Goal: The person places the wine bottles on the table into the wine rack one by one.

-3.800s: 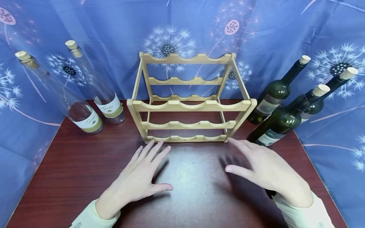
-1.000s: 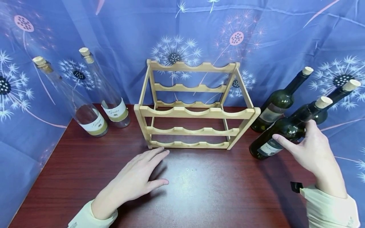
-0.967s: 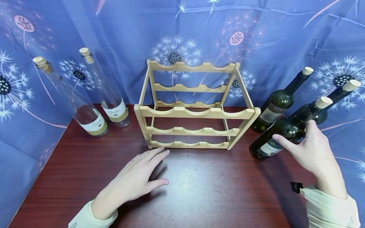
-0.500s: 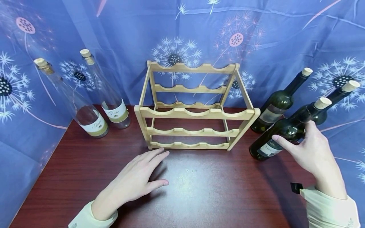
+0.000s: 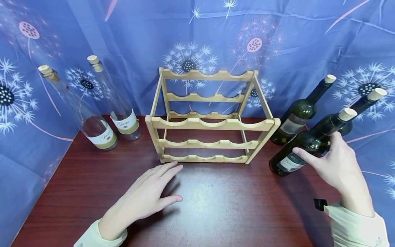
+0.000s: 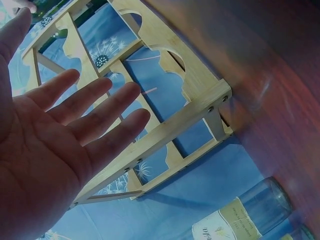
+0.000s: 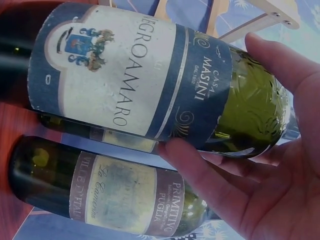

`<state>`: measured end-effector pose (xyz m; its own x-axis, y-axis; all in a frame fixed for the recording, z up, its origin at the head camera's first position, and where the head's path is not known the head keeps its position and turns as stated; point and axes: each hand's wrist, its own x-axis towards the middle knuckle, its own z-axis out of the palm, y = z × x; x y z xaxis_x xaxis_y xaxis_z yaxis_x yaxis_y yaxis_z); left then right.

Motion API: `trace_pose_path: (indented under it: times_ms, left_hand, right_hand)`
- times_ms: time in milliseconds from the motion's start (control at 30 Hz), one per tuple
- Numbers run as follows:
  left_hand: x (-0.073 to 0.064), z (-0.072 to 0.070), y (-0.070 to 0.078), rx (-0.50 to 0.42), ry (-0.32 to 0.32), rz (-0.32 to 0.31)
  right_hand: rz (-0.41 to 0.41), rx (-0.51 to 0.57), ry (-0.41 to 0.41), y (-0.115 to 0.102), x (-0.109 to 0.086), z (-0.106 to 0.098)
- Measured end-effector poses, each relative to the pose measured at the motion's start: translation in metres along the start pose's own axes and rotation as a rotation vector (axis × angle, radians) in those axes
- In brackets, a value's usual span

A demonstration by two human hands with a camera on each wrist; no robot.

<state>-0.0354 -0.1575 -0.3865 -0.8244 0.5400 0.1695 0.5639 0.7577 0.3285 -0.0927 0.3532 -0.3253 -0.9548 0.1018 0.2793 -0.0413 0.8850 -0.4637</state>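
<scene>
My right hand [image 5: 339, 164] grips a dark green wine bottle [image 5: 311, 142] around its shoulder, thumb on one side and fingers on the other. That bottle stands upright, with a cork in its neck and a white and blue label [image 7: 145, 70] reading Negroamaro. Two more corked dark bottles are right behind it; one [image 5: 297, 115] has a pale label, while the other [image 5: 365, 103] is mostly hidden. My left hand [image 5: 146, 192] holds nothing, fingers extended, its fingertips close to the bottom front rail of a wooden wine rack [image 5: 213, 124]. No bottle lies in the rack's scalloped rails.
Two clear corked bottles, one [image 5: 100, 133] ahead of the other [image 5: 124, 121], stand at the back left. A blue dandelion-print cloth [image 5: 129, 41] hangs behind and at both sides of the dark red wooden table [image 5: 234, 206].
Since the oldest frame, my right hand has moved right from above the table and taken hold of the front dark bottle. My left hand's fingers are less spread. The last second shows little movement.
</scene>
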Motion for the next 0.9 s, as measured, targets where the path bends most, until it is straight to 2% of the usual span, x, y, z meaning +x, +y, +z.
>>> trace_pose_path:
  times_ms: [533, 900]
  left_hand:
    - [-0.001, -0.001, 0.000, -0.008, 0.006, -0.004]
    - [-0.001, 0.000, 0.000, -0.018, 0.021, -0.005]
  right_hand:
    - [-0.030, -0.020, -0.011, -0.010, -0.007, -0.003]
    - [-0.068, 0.025, -0.047, -0.029, -0.019, -0.007]
